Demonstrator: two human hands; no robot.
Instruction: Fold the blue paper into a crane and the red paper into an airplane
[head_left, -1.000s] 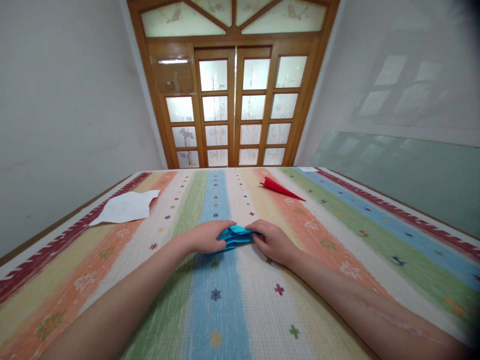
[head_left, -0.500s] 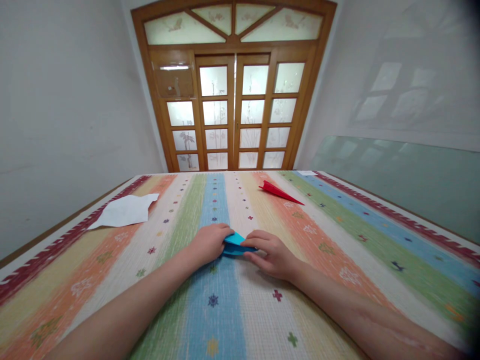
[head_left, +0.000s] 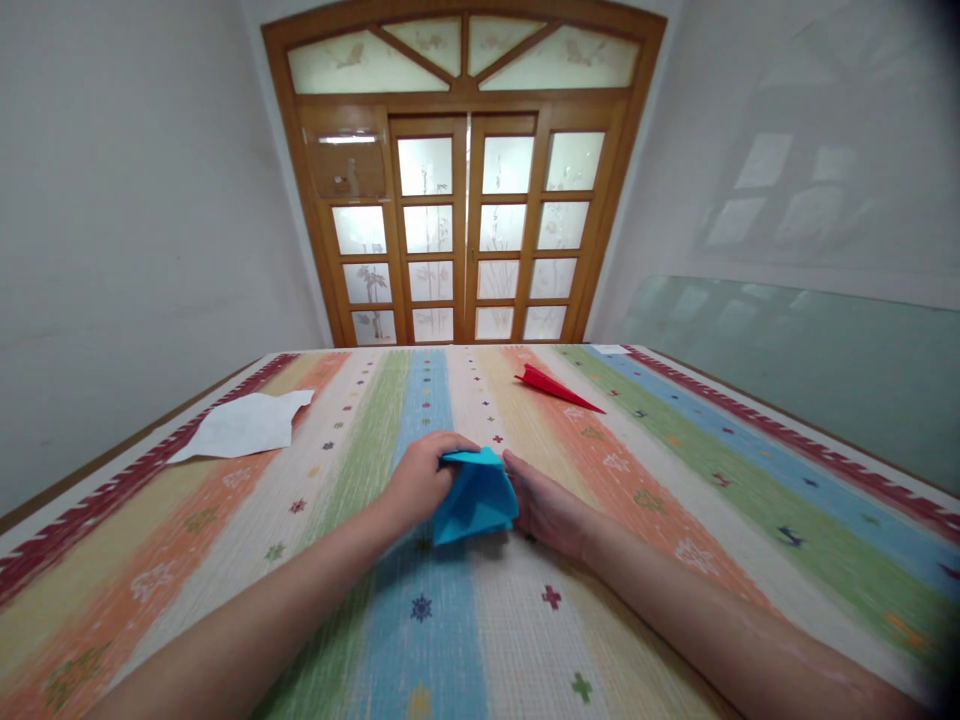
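A piece of light blue folded paper stands raised over the tablecloth, its folds parted so that a hollow inside shows. My left hand is closed on its upper left edge, fingers over the top. At the paper's right edge is my right hand, its upper finger stretched out alongside the corner. Its other fingers are partly hidden behind the paper, and I see no pinch there. Farther back on the right lies a red folded paper piece, long and pointed, apart from both hands.
A white paper sheet with an uneven edge lies on the left of the striped tablecloth. A small white piece rests at the far right edge. Beyond the table stand wooden glazed doors; walls flank both sides.
The blue paper has been lifted, turned and spread, so more of its inside faces me. My right hand's fingers have moved from its front to its right side. My left hand still holds it.
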